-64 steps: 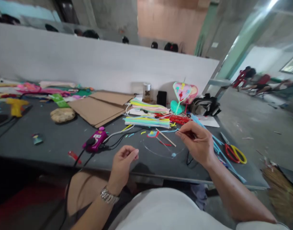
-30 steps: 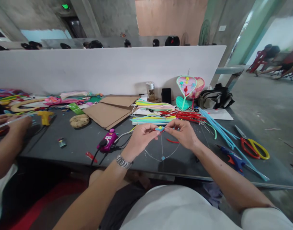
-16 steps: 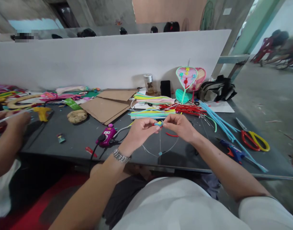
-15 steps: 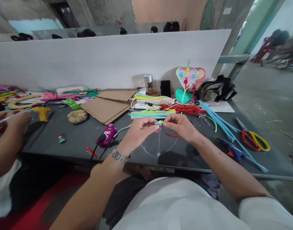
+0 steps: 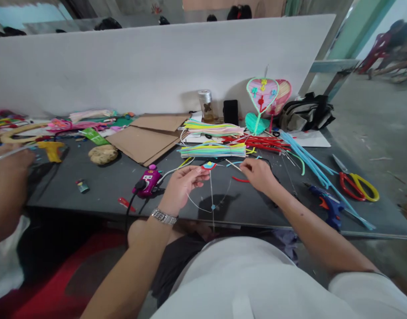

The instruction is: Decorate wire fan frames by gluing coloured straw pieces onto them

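My left hand (image 5: 181, 184) pinches a small half-round ornament (image 5: 209, 165) with a red edge, a light blue band and a yellow middle. From it hangs a thin wire frame (image 5: 211, 190), with a curved loop and a small blue piece lower down. My right hand (image 5: 257, 175) is closed at the table to the right, apart from the ornament. A thin pale stick (image 5: 234, 165) juts from its fingertips. Beside that hand lie a short red fuzzy strip (image 5: 240, 179) and a short blue strip (image 5: 230, 164).
Bundles of coloured fuzzy strips (image 5: 213, 150) lie behind my hands. To the right are a blue glue gun (image 5: 330, 206) and scissors (image 5: 358, 184). A purple power socket (image 5: 148, 182), cardboard (image 5: 145, 141) and a stone (image 5: 103, 154) lie left. A co-worker's hand (image 5: 13, 157) is at far left.
My right hand has let go of the ornament and moved right, down to the strips on the table. My left hand keeps hold of the ornament, slightly further left. The camera has tilted down.
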`<action>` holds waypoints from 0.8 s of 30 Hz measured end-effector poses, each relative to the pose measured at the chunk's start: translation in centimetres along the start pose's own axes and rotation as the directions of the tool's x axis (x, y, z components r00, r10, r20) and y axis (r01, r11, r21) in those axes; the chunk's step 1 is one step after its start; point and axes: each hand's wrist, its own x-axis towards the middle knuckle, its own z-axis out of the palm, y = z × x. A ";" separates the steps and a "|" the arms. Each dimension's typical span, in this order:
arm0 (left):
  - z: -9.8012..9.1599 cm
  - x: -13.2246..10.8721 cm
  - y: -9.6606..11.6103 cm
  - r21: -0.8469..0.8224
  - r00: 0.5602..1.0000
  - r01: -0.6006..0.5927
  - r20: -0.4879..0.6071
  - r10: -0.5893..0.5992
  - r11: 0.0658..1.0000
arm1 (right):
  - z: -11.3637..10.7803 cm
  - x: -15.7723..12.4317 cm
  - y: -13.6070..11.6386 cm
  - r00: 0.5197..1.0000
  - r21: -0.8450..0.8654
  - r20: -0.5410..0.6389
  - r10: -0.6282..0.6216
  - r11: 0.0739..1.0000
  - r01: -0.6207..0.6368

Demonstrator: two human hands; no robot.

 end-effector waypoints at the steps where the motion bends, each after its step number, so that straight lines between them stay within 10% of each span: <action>1: -0.5 0.2 -0.3 -0.038 1.000 0.013 -0.027 -0.014 0.999 | 0.6 -0.5 0.2 0.999 -0.045 0.041 0.013 0.999 -0.011; 10: -3.0 1.0 -1.5 -0.285 0.980 0.167 -0.060 -0.192 0.944 | 3.9 -1.6 0.3 0.986 -0.309 0.156 0.052 0.951 -0.001; 24: -0.3 1.1 0.7 -0.374 0.994 0.105 0.074 -0.084 0.921 | 4.5 -1.0 0.4 0.996 -0.334 0.060 -0.065 0.939 0.081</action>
